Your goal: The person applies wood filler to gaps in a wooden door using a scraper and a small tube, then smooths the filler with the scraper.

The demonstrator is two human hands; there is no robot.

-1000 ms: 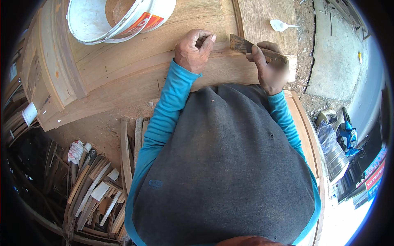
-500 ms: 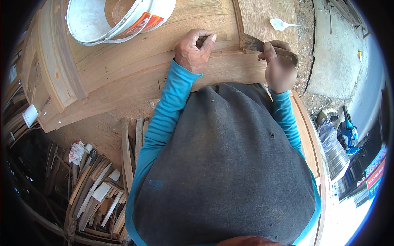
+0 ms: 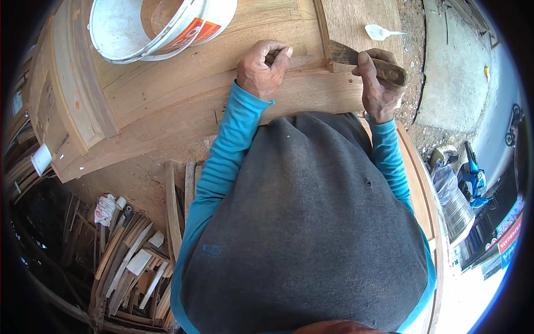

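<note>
My right hand point(image 3: 380, 89) is wrapped round the wooden handle of a putty knife point(image 3: 342, 54). Its dark, stained blade points left and lies at a joint of the wooden door panel point(image 3: 183, 89). Left of it, my left hand point(image 3: 263, 68) rests on the panel with the fingers curled and the thumb pressed to them. What those fingers pinch, if anything, is hidden. Beyond the knife, a small white squeeze bottle point(image 3: 377, 32) with a thin nozzle lies on the wood.
A white bucket point(image 3: 114, 33) stands on the panel at the far left. A white cup point(image 3: 41, 158) is by the panel's left edge. Stacked wood offcuts point(image 3: 130, 261) lie on the ground at lower left. Another panelled wooden piece point(image 3: 414, 167) is at my right side.
My right hand has turned a little, so more of the knife's handle and blade shows. My left hand has stayed in place. A motorbike has come into sight on the road at right.
</note>
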